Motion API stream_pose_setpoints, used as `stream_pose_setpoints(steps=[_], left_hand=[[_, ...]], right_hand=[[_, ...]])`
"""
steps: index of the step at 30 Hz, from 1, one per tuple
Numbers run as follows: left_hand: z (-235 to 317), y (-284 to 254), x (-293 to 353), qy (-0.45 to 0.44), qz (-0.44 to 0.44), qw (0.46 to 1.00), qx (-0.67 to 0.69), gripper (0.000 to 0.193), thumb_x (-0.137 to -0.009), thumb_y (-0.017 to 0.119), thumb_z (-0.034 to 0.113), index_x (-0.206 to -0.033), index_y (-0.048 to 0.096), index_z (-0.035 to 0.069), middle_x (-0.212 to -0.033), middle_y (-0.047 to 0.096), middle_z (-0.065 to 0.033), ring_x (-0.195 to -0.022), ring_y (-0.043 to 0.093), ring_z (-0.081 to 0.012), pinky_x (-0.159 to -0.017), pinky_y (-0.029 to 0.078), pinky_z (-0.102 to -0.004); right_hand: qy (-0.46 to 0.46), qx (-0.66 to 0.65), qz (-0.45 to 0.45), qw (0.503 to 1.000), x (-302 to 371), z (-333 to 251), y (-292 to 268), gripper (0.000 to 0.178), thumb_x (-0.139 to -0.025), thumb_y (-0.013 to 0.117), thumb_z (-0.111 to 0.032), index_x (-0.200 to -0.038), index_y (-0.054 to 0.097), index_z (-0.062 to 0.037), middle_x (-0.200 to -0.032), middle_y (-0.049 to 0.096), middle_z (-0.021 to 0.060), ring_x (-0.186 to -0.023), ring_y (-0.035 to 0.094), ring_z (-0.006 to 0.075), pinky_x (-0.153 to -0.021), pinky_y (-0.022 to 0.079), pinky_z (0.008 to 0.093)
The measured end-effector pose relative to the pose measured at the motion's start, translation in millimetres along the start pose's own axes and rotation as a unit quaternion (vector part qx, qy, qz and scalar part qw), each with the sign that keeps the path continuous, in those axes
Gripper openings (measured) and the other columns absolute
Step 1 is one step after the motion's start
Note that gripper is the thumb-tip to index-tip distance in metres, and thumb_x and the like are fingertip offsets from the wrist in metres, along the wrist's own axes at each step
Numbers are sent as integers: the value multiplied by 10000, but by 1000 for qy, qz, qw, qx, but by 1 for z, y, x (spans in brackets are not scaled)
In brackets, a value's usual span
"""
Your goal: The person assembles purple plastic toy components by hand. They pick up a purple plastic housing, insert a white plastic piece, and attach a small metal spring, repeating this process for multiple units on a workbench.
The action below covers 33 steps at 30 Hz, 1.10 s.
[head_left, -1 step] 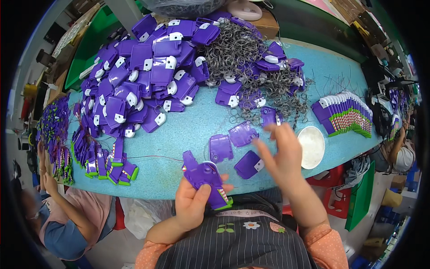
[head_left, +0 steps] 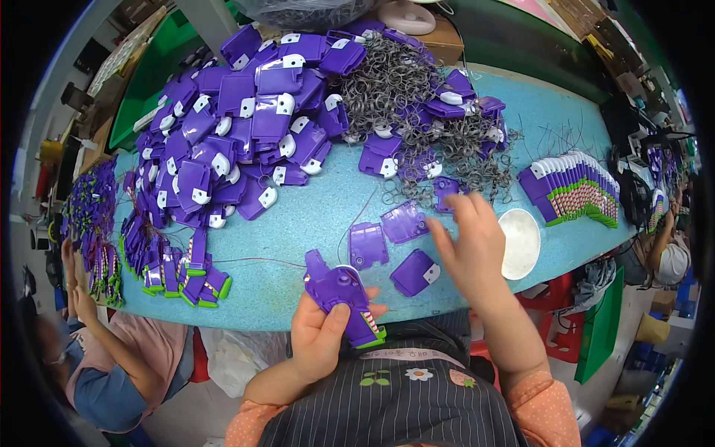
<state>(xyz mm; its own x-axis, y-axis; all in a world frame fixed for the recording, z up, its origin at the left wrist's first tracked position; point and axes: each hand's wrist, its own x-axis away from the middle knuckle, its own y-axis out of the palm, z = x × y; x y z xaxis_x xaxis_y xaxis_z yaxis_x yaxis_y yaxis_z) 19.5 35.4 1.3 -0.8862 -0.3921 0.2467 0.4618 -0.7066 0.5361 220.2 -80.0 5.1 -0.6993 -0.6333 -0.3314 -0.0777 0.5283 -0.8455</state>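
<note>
Purple toy (head_left: 341, 294) sat in left hand (head_left: 320, 335), gripped, long axis running approx 11 to 5 o'clock, green-toothed end toward 5. Right hand (head_left: 473, 246) hung open, fingers spread, over loose purple pieces (head_left: 406, 221) at toy's 2 o'clock. Blue table (head_left: 328, 216) carried a purple pile (head_left: 246, 127) at 11, wire rings (head_left: 417, 97) at 1, white dish (head_left: 521, 242) at 3. Crowded workshop around; another person at 8.
</note>
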Motion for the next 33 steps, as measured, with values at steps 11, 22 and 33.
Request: stream_pose_setpoints(steps=[11,22,33], left_hand=[[9,-4,10,155,98,982,-55,313,-962,403,122,-1244,351,-2,-1153,550,-219,-954,628,-266,-842,515,-394],[6,9,-25,0,-5,999,36,349,-963,420,117,-1285,354,2,-1250,501,-178,-957,632,-264,-819,521,-345],[-7,15,-59,-34,-6,998,57,291,-953,461,150,-1206,411,14,-1084,596,-180,-919,650,-263,-801,546,-353]], right_hand=[[-161,0,-11,987,-31,-22,20,44,-763,615,-11,-803,612,-30,-698,568,95,-613,587,256,-532,458,330],[-230,-124,-44,964,19,1,-14,242,-714,628,28,-955,624,0,-867,651,103,-698,640,247,-581,510,323],[222,-579,-34,784,40,-19,-5,119,-837,578,2,-952,603,21,-994,618,116,-858,615,161,-717,476,250]])
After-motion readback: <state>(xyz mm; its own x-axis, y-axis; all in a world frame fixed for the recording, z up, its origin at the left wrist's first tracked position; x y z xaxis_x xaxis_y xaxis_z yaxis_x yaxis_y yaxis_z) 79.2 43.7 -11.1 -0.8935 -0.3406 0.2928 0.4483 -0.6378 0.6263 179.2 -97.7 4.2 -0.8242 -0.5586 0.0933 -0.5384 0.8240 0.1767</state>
